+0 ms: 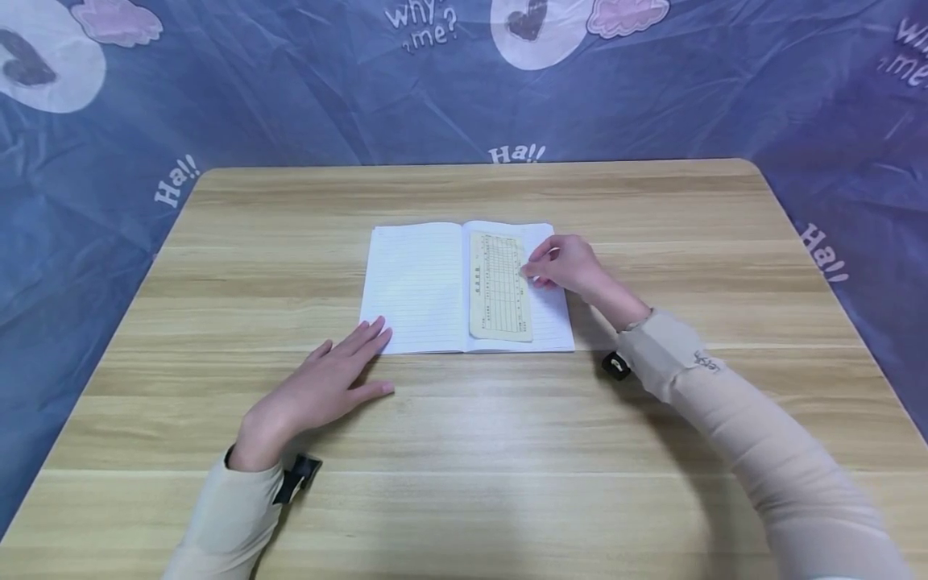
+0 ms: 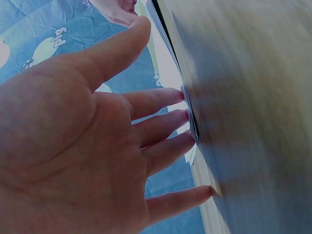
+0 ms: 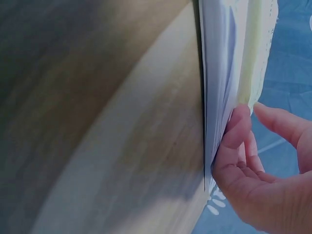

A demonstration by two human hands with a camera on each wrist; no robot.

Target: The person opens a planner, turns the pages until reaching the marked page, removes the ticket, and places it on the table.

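Observation:
An open notebook with lined white pages lies on the table. On its right page is a cream paper slip printed with a grid and small characters. My right hand pinches the slip's right edge between thumb and fingers; in the right wrist view the cream slip stands slightly off the page at that edge. My left hand is spread, palm down, its fingertips on the notebook's lower left corner. The left wrist view shows its straight fingers at the notebook's edge.
The wooden table has rounded far corners. Behind it and at both sides hangs a blue printed cloth. Black straps with small devices are worn at both wrists, over light sleeves.

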